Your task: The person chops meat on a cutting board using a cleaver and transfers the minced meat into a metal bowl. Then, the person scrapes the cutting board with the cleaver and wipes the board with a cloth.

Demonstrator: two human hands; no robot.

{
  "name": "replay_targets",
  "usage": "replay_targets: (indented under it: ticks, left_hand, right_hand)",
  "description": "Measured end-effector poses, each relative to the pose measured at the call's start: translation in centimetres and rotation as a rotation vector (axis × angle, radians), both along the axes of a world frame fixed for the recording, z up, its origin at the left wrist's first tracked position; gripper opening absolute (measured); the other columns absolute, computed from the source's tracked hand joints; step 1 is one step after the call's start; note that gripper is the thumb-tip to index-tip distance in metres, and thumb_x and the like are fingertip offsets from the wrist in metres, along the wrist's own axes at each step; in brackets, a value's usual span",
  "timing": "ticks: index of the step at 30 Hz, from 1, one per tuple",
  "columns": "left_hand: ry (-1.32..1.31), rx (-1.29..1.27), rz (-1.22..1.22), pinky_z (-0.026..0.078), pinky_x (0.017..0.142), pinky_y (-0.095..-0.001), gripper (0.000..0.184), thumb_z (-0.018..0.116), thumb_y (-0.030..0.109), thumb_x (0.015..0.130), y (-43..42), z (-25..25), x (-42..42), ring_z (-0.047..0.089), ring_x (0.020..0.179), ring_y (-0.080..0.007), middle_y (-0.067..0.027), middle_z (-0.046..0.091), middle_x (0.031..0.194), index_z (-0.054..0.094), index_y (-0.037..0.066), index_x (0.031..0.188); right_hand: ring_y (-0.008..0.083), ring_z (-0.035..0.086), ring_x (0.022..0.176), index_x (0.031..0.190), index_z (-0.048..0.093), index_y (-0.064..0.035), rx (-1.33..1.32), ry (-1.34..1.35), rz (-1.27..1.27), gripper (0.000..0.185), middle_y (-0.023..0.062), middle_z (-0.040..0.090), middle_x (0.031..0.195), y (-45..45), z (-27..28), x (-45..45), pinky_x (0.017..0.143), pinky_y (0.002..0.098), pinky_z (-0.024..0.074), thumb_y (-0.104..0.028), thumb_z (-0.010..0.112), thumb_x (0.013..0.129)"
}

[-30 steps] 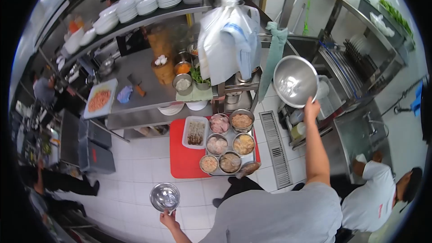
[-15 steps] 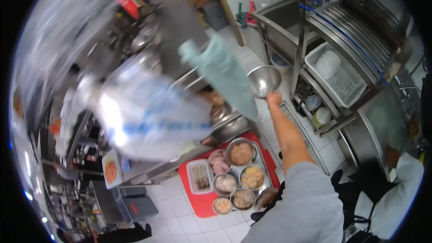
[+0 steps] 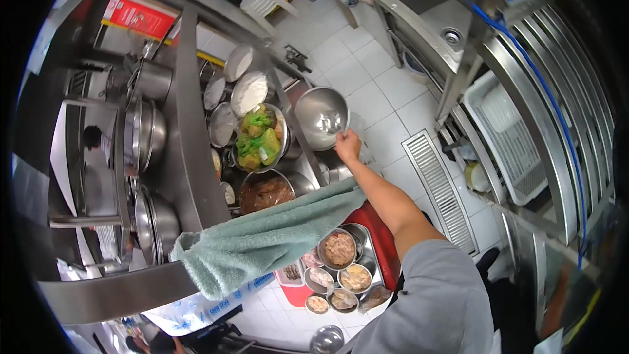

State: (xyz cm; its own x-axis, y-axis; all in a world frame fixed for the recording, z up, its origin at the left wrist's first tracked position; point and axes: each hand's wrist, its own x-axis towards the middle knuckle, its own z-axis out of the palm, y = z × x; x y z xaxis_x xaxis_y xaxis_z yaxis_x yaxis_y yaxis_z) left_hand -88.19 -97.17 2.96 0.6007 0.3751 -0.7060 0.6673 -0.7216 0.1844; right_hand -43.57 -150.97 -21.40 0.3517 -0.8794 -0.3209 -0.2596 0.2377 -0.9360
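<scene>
My right hand [image 3: 348, 146] grips the rim of a large empty steel bowl [image 3: 321, 117], held out beside the shelf unit. My left hand is hidden; a smaller steel bowl [image 3: 327, 340] shows at the bottom edge. A green towel [image 3: 262, 239] hangs from the unit's edge, partly over the red board [image 3: 382, 233]. On that board stand several steel bowls of raw meat, among them one with minced meat [image 3: 340, 249] and one with yellowish pieces [image 3: 356, 278]. The shelf left of my right hand holds a bowl of white powder [image 3: 249, 93] and a bowl with green bags [image 3: 259, 139].
Stacked steel bowls [image 3: 156, 223] sit on the left shelf. At the right are a steel sink [image 3: 452, 33], a white basket [image 3: 508, 137] and a slatted rack [image 3: 557, 92]. A floor drain [image 3: 440, 190] runs below. A white stool [image 3: 265, 6] stands behind.
The view has swung toward the shelf unit, bringing its bowls into sight. My right hand has moved left with the large bowl, close to the unit. My left hand has left the view.
</scene>
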Motion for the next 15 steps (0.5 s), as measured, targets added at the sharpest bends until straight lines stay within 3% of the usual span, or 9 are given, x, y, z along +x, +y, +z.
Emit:
replay_targets:
  ticks: [4, 7, 8, 10, 11, 12, 13, 14, 15]
  left_hand:
    - [0.020, 0.057, -0.071, 0.064, 0.061, -0.0521, 0.021, 0.065, 0.007, 0.083, 1.2, 0.4, -4.5, 0.069, 0.078, -0.0361, -0.0217, 0.063, 0.085, 0.059, -0.010, 0.093]
    - [0.050, 0.117, -0.318, 0.064, 0.059, -0.0532, 0.021, 0.065, 0.007, 0.083, 3.9, -0.8, -12.1, 0.070, 0.078, -0.0373, -0.0227, 0.064, 0.084, 0.059, -0.010, 0.093]
    - [0.038, 0.147, -0.445, 0.064, 0.059, -0.0535, 0.021, 0.065, 0.007, 0.083, 4.3, -1.5, -15.2, 0.070, 0.077, -0.0377, -0.0230, 0.064, 0.084, 0.059, -0.010, 0.093]
    - [-0.028, 0.210, -0.533, 0.064, 0.058, -0.0542, 0.021, 0.064, 0.007, 0.083, 5.1, -4.3, -21.6, 0.071, 0.077, -0.0384, -0.0237, 0.065, 0.083, 0.059, -0.011, 0.093]
    - [-0.026, 0.184, -0.358, 0.063, 0.059, -0.0526, 0.021, 0.066, 0.009, 0.082, 5.3, -6.1, -23.6, 0.071, 0.077, -0.0371, -0.0224, 0.066, 0.083, 0.062, -0.008, 0.093]
    - [-0.033, 0.166, -0.150, 0.063, 0.061, -0.0510, 0.021, 0.068, 0.011, 0.081, 5.7, -7.4, -25.3, 0.072, 0.077, -0.0357, -0.0212, 0.067, 0.084, 0.064, -0.006, 0.093]
    - [-0.053, 0.143, 0.049, 0.062, 0.063, -0.0494, 0.022, 0.069, 0.014, 0.080, 6.2, -8.6, -26.7, 0.072, 0.077, -0.0343, -0.0200, 0.068, 0.084, 0.066, -0.003, 0.093]
    - [-0.088, 0.120, 0.221, 0.061, 0.064, -0.0478, 0.022, 0.071, 0.016, 0.079, 7.0, -9.9, -28.2, 0.072, 0.077, -0.0329, -0.0188, 0.069, 0.084, 0.068, 0.000, 0.093]
    - [-0.144, 0.096, 0.353, 0.061, 0.066, -0.0462, 0.022, 0.073, 0.018, 0.078, 8.4, -11.2, -29.8, 0.073, 0.077, -0.0316, -0.0175, 0.070, 0.084, 0.071, 0.002, 0.093]
  right_hand:
    - [0.0285, 0.072, 0.066, 0.096, 0.069, -0.0051, -0.180, -0.038, 0.360, 0.032, 0.0149, 0.071, 0.073, 0.6, 2.4, 3.0, 0.065, 0.0410, 0.0547, -0.036, 0.061, 0.098]
    - [0.0319, 0.068, 0.098, 0.108, 0.071, -0.0027, -0.233, -0.028, 0.516, 0.029, 0.0202, 0.071, 0.103, -0.3, 0.5, 0.2, 0.084, 0.0421, 0.0518, -0.023, 0.055, 0.096]
    - [0.0326, 0.067, 0.093, 0.108, 0.070, -0.0022, -0.670, -0.031, 0.596, 0.027, 0.0190, 0.070, 0.101, -0.8, -4.2, -1.0, 0.083, 0.0425, 0.0516, -0.019, 0.056, 0.092]
    - [0.0355, 0.067, 0.099, 0.108, 0.070, 0.0023, -0.508, -0.088, 0.734, 0.029, 0.0227, 0.070, 0.109, -2.8, -13.2, -6.3, 0.088, 0.0457, 0.0515, -0.018, 0.055, 0.093]
    - [0.0394, 0.064, 0.089, 0.108, 0.069, -0.0006, -0.391, -0.006, 0.744, 0.027, 0.0215, 0.069, 0.100, -3.8, -12.2, -10.6, 0.083, 0.0490, 0.0500, -0.017, 0.054, 0.093]
    - [0.0387, 0.066, 0.089, 0.115, 0.067, 0.0005, -0.865, 0.031, 0.869, 0.032, 0.0213, 0.069, 0.103, -5.0, -18.2, -15.6, 0.086, 0.0478, 0.0522, -0.020, 0.053, 0.095]
    - [0.0412, 0.066, 0.097, 0.114, 0.068, 0.0012, -0.897, 0.745, 1.274, 0.036, 0.0240, 0.069, 0.108, -5.9, -19.0, -20.9, 0.088, 0.0494, 0.0521, -0.026, 0.054, 0.096]
    - [0.0339, 0.068, 0.097, 0.108, 0.069, -0.0011, -0.381, 0.701, 1.029, 0.029, 0.0175, 0.072, 0.105, -7.0, -24.4, -27.6, 0.087, 0.0501, 0.0511, -0.019, 0.051, 0.093]
    - [0.0362, 0.066, 0.110, 0.111, 0.071, -0.0036, -1.059, 0.906, 1.752, 0.038, 0.0170, 0.071, 0.115, -8.3, -23.9, -33.9, 0.094, 0.0487, 0.0508, -0.030, 0.053, 0.091]
